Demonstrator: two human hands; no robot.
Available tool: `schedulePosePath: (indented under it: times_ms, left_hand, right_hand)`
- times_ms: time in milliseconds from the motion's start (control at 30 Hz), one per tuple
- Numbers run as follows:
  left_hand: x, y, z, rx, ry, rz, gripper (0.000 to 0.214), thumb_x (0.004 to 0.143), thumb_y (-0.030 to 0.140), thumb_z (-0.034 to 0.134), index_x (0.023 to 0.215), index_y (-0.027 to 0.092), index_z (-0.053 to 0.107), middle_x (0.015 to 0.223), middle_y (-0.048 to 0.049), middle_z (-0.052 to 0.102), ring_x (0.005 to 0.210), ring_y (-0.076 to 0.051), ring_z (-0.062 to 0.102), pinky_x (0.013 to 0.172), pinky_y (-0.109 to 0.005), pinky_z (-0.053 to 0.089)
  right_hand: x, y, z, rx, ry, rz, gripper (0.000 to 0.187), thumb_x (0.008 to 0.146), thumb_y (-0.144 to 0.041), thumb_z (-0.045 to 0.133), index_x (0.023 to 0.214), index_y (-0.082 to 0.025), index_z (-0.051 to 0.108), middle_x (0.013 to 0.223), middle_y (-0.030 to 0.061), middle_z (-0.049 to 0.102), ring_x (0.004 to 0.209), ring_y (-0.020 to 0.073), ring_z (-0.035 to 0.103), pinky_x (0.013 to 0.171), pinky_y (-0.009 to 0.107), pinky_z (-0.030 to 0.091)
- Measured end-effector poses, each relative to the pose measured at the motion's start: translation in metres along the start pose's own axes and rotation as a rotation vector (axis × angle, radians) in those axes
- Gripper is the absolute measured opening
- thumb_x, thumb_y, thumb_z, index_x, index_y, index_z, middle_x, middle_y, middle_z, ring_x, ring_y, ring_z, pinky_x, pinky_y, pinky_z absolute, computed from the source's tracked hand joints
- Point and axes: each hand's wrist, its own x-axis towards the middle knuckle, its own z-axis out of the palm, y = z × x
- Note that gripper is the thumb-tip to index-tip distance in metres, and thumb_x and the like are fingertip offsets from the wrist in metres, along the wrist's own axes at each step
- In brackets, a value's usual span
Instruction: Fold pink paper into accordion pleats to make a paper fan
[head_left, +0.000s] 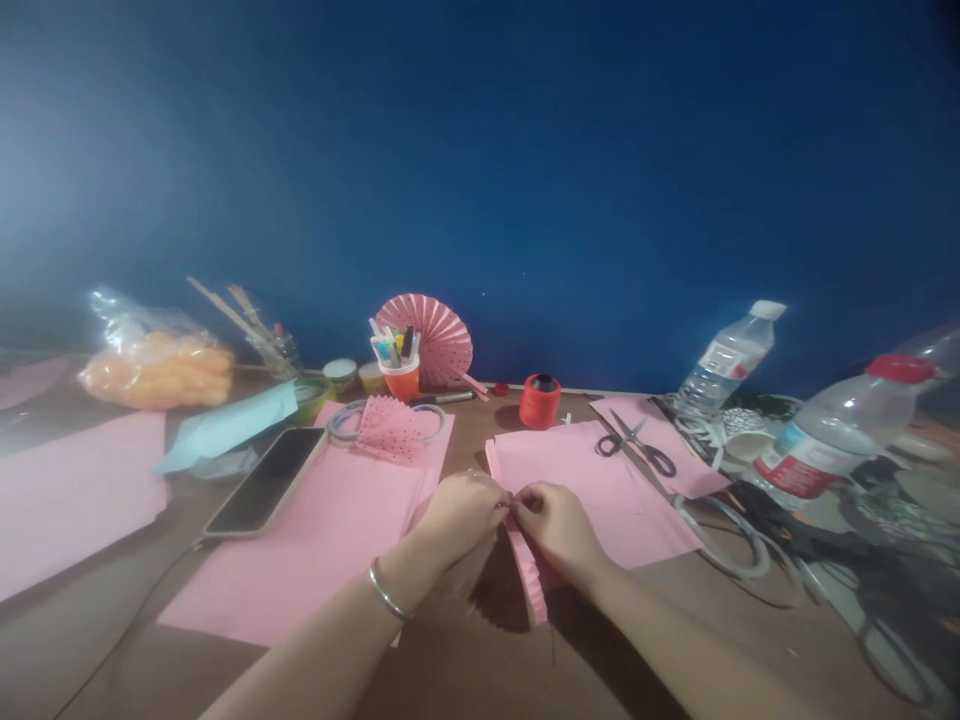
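A narrow strip of pleated pink paper (pixel 531 582) lies lengthwise between my hands, its folded end toward me. My left hand (pixel 465 510), with a silver bangle at the wrist, is closed at the strip's middle. Opposite it, my right hand (pixel 556 525) pinches the same spot, fingertips nearly meeting the left ones. Whatever fine thing the fingertips may hold is too small to make out. Just beyond stands a spool of red thread (pixel 540 402). Pink paper sheets (pixel 577 470) lie under and behind my right hand, with scissors (pixel 636 442) on their right side.
A phone (pixel 266 482) rests on pink sheets at left, near a small pink fan (pixel 390 430). Behind are a marker cup (pixel 403 380), a larger pink fan (pixel 442 335) and a bag of orange pieces (pixel 161 368). Bottles (pixel 825 440) and tape rolls (pixel 727 540) crowd the right.
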Motion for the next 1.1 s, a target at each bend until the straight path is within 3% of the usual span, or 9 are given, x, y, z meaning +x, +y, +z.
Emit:
schedulePosePath:
  times_ms: [467,1100]
  left_hand:
    - [-0.003,-0.003,-0.011,-0.114,-0.044,0.033,0.020,0.079,0.022,0.047,0.078,0.021,0.066,0.079,-0.0041,0.065,0.081,-0.018,0.057,0.076,-0.029,0.042]
    - [0.001,-0.009,0.009,0.046,-0.024,0.117,0.017,0.080,0.014,0.039,0.081,0.013,0.056,0.080,-0.0084,0.059,0.078,-0.020,0.057,0.077,-0.032,0.043]
  right_hand:
    - [-0.003,0.001,0.003,-0.110,0.009,-0.044,0.013,0.075,-0.022,0.047,0.068,-0.018,0.057,0.068,0.0012,0.059,0.062,0.0136,0.051,0.054,0.021,0.032]
    - [-0.005,-0.003,0.001,-0.161,0.007,-0.038,0.014,0.077,-0.025,0.047,0.068,-0.018,0.055,0.069,0.0014,0.059,0.063,0.0135,0.051,0.056,0.022,0.032]
